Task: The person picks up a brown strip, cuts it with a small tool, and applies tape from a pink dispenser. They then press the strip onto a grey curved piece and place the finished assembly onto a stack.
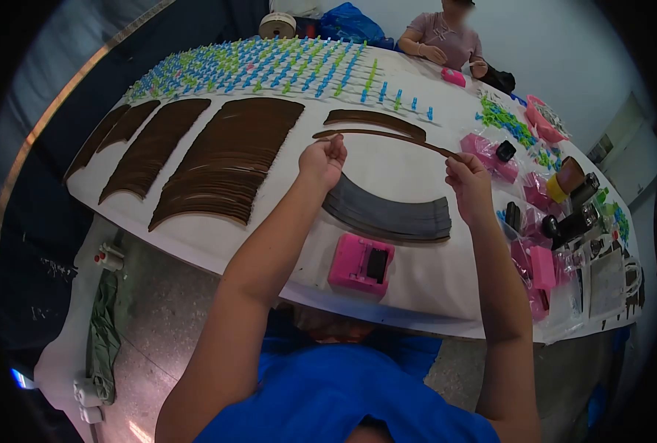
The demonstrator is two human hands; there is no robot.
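Observation:
A thin brown strip (387,136) is stretched between my two hands above the white table. My left hand (324,159) pinches its left end, and my right hand (465,176) closes on its right end. Just beyond the strip lies a short curved stack of brown strips (376,119). Nearer to me, below the strip, is a curved stack of dark grey strips (387,215). A pink box with a black part (361,266) sits close to the table's front edge.
Wide brown strip stacks (229,151) lie at the left. Rows of blue and green clips (269,66) cover the back. Pink boxes (487,155), black bottles (570,225) and a pink basket (546,118) stand at the right. Another person (446,40) sits at the far side.

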